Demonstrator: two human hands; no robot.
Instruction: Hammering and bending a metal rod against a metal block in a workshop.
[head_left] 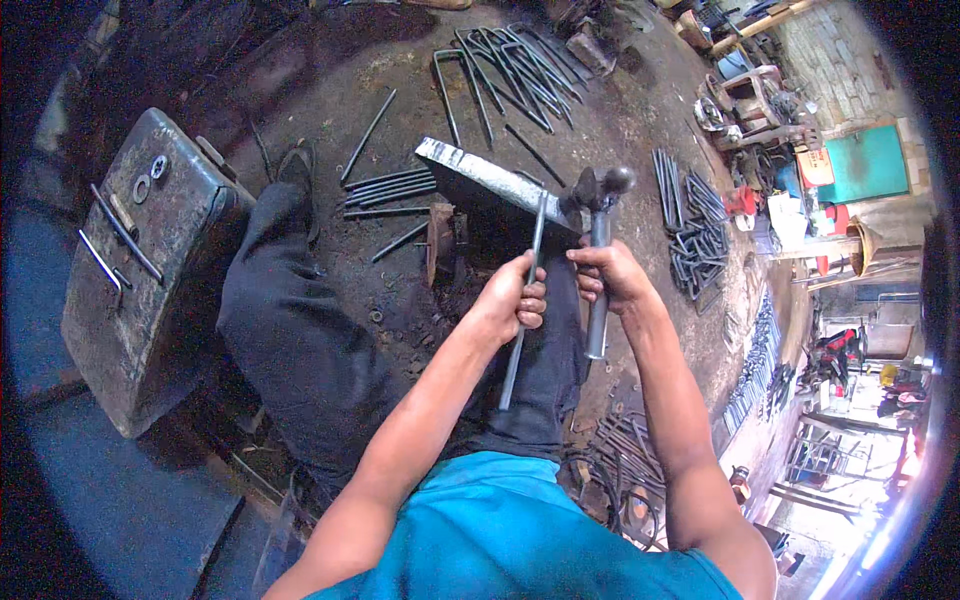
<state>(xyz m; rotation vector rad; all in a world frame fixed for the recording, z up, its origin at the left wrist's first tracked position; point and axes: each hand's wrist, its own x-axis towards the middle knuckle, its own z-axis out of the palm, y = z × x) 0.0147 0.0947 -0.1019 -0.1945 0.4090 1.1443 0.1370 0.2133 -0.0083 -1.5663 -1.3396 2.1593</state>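
My left hand (512, 298) is wrapped round a thin steel rod (514, 368), whose far end rests against the edge of a flat anvil (478, 170) with a bright, worn top. The tip there seems bent sideways, though it is small to see. In my right hand (612, 272) is a hammer (598, 332) with a pipe-like metal handle, gripped partway along. Its dark head (605, 188) hangs just right of the anvil's right end, close to the rod. A rusty metal piece (440, 245) stands beside the anvil's left side.
Straight rods (392, 188) lie left of the anvil. U-shaped rods (510, 75) are piled beyond it, and bent rods (697, 225) to the right. A worn metal box (150, 270) at left bears short rods and a washer (142, 188). More rods (630, 445) lie near my right elbow.
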